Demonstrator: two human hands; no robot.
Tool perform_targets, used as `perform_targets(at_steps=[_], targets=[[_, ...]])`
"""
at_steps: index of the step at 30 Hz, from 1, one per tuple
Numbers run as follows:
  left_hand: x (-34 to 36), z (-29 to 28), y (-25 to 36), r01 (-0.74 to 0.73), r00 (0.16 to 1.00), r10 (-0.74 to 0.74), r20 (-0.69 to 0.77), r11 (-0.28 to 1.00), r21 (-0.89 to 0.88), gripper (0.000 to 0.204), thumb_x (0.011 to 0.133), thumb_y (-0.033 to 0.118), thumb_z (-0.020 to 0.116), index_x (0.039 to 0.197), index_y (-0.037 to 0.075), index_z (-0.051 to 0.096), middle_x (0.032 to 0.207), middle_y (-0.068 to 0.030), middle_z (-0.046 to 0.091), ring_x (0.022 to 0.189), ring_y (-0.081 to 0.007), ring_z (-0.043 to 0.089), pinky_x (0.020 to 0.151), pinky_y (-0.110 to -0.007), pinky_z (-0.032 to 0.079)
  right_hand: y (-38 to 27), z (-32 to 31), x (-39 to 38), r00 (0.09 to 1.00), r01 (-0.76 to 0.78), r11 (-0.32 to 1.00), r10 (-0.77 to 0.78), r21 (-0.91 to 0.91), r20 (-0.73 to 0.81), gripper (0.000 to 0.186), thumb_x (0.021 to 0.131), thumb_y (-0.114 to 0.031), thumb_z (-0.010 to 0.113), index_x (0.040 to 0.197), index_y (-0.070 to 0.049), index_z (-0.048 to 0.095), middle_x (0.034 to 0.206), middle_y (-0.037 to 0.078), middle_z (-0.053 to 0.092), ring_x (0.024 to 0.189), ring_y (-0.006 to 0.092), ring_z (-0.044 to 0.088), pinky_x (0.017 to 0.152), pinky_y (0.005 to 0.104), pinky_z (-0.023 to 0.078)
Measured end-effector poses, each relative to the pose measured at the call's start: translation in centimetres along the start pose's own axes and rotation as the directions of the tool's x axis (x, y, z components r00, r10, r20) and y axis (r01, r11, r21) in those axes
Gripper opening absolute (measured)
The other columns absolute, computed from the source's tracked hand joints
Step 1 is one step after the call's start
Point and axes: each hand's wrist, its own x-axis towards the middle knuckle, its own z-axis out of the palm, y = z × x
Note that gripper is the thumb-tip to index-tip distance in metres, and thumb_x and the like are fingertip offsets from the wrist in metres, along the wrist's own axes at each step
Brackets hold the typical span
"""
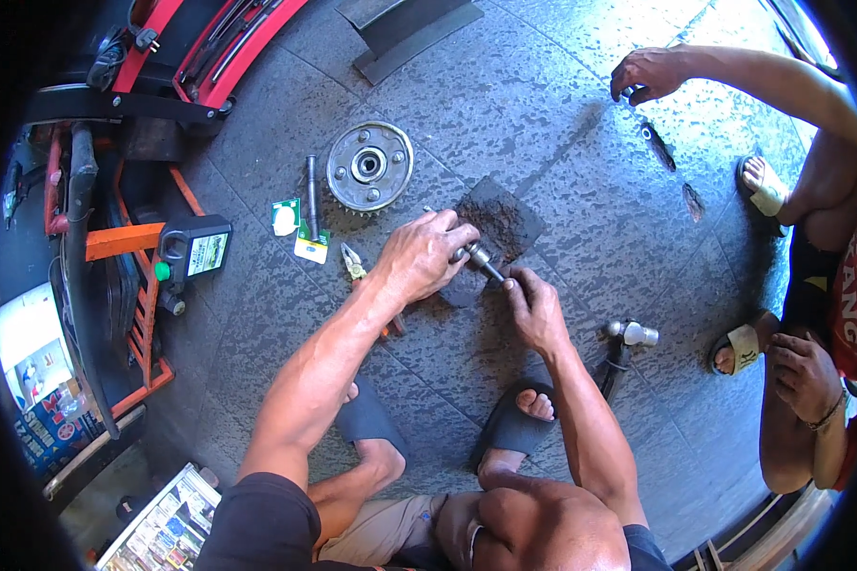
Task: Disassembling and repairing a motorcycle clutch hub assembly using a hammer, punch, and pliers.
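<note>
My left hand (427, 255) is closed round the upper end of a metal rod-like part (486, 262), which has a thicker shiny cylinder along it. My right hand (537, 306) pinches the part's lower end with thumb and fingers. Whether this is a tool or a loose part I cannot tell. Just beyond, dark crumbly dirt (500, 217) lies on a flat dark square. A pair of pliers (354, 263) rests on the floor beside my left forearm, its handles partly hidden. Farther off are a toothed sprocket hub (349, 173) and a long metal bolt (312, 195).
A hammer (633, 333) stands right of my right forearm. Small green-and-yellow packets (311, 249) lie by the bolt. Left are a dark bottle with a green cap (197, 249) and an orange metal frame (124, 241). Another person's hand (649, 74) reaches in from the right.
</note>
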Motion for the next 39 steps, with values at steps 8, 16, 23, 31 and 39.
perform_targets(at_steps=[8, 16, 23, 31, 39], targets=[[0.0, 0.9, 1.8, -0.007, 0.993, 0.011, -0.118, 0.999, 0.038, 0.028, 0.083, 0.019, 0.074, 0.109, 0.008, 0.07, 0.092, -0.0102, 0.063, 0.09, -0.0308, 0.065, 0.077, -0.042, 0.055, 0.0, -1.1, -0.5, 0.99, 0.099, 0.99, -0.108, -0.098, -0.09, 0.027, 0.098, -0.013, 0.061, 0.12, 0.002, 0.065, 0.103, 0.024, 0.069, 0.096, 0.0374, 0.07, 0.086, 0.0427, 0.053], [-0.4, 4.9, 8.0, -0.361, 0.917, 0.343, -0.203, 0.931, -0.059, 0.025, 0.076, 0.026, 0.08, 0.079, 0.009, 0.062, 0.08, -0.0056, 0.052, 0.081, -0.0242, 0.054, 0.073, -0.038, 0.046, 5.4, -5.2, -11.7, 0.669, -0.196, 0.953, -0.041, -0.229, -0.742, 0.046, 0.091, -0.008, 0.068, 0.133, 0.003, 0.053, 0.132, 0.022, 0.052, 0.126, 0.037, 0.05, 0.109, 0.0466, 0.039], [0.2, 6.3, 6.8, -0.37, 0.915, 0.35, -0.2, 0.926, -0.074, 0.024, 0.078, 0.026, 0.078, 0.079, 0.009, 0.061, 0.081, -0.0051, 0.053, 0.083, -0.0251, 0.055, 0.075, -0.039, 0.048, 9.1, -6.5, -15.7, 0.707, -0.476, 0.836, 0.178, -0.273, -0.685, 0.06, 0.085, -0.017, 0.079, 0.133, 0.004, 0.05, 0.132, 0.026, 0.053, 0.124, 0.0421, 0.052, 0.107, 0.0481, 0.04], [0.4, 6.8, 6.6, -0.349, 0.921, 0.338, -0.192, 0.937, -0.024, 0.012, 0.078, 0.014, 0.069, 0.08, 0.009, 0.058, 0.081, -0.0064, 0.051, 0.081, -0.0258, 0.053, 0.072, -0.04, 0.047, 8.4, -6.7, -16.5, 0.615, -0.655, 0.74, 0.403, -0.154, -0.677, 0.049, 0.086, -0.016, 0.079, 0.125, 0.003, 0.057, 0.105, 0.023, 0.069, 0.096, 0.0414, 0.066, 0.09, 0.0468, 0.051], [0.7, 6.6, 6.9, -0.327, 0.93, 0.316, -0.189, 0.944, -0.034, 0.01, 0.077, 0.011, 0.065, 0.083, 0.008, 0.057, 0.082, -0.008, 0.051, 0.081, -0.028, 0.054, 0.072, -0.041, 0.045, -0.7, -2.5, -16.5, 0.793, -0.215, 0.834, 0.453, 0.509, -0.408, 0.007, 0.091, -0.006, 0.067, 0.087, -0.005, 0.061, 0.072, 0.002, 0.062, 0.061, 0.0116, 0.059, 0.057, 0.0273, 0.048]])
